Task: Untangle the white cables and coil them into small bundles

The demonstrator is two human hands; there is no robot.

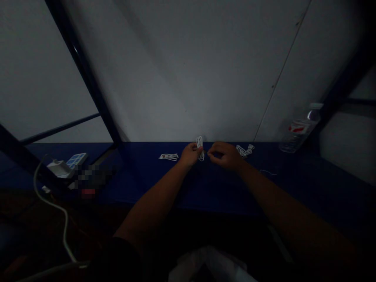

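Note:
A looped bundle of white cable stands upright between the thumb and fingers of my left hand, above the blue table. Just right of the bundle, my right hand has its thumb and fingertips pinched together; whatever they hold is too small and dark to make out. One coiled white cable lies on the table to the left of my left hand. Another white cable bundle rests behind and to the right of my right hand, partly hidden by it.
A clear plastic bottle stands at the back right. Near my right forearm lies a thin white strand. At the left are a white adapter with a cable, a blue-and-white box and blue frame posts. A pale wall rises behind.

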